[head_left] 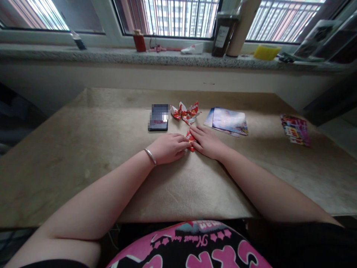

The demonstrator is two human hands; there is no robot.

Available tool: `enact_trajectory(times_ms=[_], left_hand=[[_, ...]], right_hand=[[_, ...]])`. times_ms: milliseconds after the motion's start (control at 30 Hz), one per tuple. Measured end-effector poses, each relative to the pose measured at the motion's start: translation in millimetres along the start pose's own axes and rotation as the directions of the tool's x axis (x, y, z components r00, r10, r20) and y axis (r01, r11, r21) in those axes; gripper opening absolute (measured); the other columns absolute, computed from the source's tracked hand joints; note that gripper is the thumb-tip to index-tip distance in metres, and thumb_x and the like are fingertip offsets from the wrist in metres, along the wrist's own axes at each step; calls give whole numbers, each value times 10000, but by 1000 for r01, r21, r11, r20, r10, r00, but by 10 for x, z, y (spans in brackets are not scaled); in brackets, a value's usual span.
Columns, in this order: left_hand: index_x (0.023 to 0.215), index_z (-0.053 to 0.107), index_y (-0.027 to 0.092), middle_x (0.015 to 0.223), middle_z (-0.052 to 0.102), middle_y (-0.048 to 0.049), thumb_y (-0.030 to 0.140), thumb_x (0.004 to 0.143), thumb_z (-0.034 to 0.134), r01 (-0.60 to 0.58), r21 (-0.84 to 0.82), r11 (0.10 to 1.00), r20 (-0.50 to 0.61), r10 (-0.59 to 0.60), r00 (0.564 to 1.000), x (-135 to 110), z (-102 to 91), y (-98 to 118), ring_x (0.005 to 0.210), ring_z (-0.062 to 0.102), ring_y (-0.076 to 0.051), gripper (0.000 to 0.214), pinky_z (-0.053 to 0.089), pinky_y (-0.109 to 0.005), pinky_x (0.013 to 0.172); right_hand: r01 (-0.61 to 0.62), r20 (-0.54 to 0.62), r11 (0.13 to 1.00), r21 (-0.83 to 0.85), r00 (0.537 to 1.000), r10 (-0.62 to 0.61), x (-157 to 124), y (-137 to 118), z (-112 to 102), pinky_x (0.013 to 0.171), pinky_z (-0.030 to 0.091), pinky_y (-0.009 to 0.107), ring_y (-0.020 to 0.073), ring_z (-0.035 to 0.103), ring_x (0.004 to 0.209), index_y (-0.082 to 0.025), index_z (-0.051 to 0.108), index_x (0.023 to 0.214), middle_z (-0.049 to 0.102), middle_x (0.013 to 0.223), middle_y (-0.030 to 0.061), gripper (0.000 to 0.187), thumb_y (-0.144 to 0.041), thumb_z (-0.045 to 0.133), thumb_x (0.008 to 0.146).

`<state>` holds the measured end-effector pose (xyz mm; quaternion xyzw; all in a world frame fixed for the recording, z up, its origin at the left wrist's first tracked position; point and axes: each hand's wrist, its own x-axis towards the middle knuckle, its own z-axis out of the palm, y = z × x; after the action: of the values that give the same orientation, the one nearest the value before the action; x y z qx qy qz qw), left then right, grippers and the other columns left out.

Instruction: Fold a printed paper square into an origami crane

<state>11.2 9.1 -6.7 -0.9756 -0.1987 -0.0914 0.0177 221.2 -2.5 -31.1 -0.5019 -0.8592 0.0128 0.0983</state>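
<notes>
Nearest, below the hands, the black shirt [192, 245] with pink lettering met the edge of the bench [173, 197]. A silver bangle [151, 157] circled the wrist of the left hand [171, 148]. That hand lay palm down, its fingertips on a small folded red paper [190, 141]; whether they pinched it could not be told. The right hand [208, 143] lay flat on the paper's other side, grasping nothing, fingers stretched out. The paper sat on the bench between the two hands. Well off to their right lay some colourful cards [295, 129]. Just beyond the left hand was a dark, phone-like rectangle [158, 118], partly blurred; beyond the paper, a cluster of folded red-and-white pieces [186, 112]. Past the right hand lay overlapping pale-blue sheets [229, 120]. Farthest ahead ran the speckled windowsill [111, 56], bearing a red container [139, 41] and a yellow object [266, 52].
</notes>
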Motion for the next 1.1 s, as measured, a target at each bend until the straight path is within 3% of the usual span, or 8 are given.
enact_trajectory(times_ms=[267,500,700,833,967,1100], left_hand=[[1141,625,195,1187,629,-61,187,853,473,20,2,1000,12,-20,1000,-15,-20,-12,1070,590,-202,326,482,-341,928],[1086,658,213,1049,645,-78,191,872,478,15,35,999,9,-15,1000,-10,-32,-16,955,608,-188,281,502,-306,810],[1025,676,206,1026,664,-65,208,882,459,61,8,998,-43,-60,997,-20,15,-26,922,618,-175,261,497,-300,795],[880,676,166,943,668,-67,236,880,461,140,-44,989,-84,-144,986,-16,32,-22,844,617,-165,226,495,-281,756],[925,637,164,974,643,-73,238,856,498,207,-100,973,-85,-216,973,-2,49,-15,897,596,-181,172,492,-297,799],[950,610,152,993,632,-82,244,855,504,233,-154,960,-74,-246,966,13,79,-10,958,577,-196,169,475,-326,869]], right_hand=[[-41,-36,999,22,998,42,-21,-4,-36,1084,325,425,275,429,1282,-100,507,1309,474,1393,124,448,-254,377,909],[-81,-58,994,68,995,85,-21,-14,-51,1051,358,448,283,454,1251,-88,457,1331,506,1357,152,510,-173,437,829],[-40,-100,989,141,993,54,-32,60,-45,1060,363,383,224,499,1207,-128,612,1164,569,1294,107,378,-156,407,848],[-52,-125,979,197,989,77,-41,52,-72,1030,393,391,214,533,1166,-162,661,1072,611,1235,95,331,-226,391,891],[-36,-135,979,201,989,64,-56,16,-74,1010,402,432,251,535,1155,-174,665,1040,618,1218,109,309,-368,533,839],[-12,-159,971,240,986,52,-62,24,-28,1003,401,433,258,534,1149,-168,653,1019,613,1211,125,330,-373,633,761]])
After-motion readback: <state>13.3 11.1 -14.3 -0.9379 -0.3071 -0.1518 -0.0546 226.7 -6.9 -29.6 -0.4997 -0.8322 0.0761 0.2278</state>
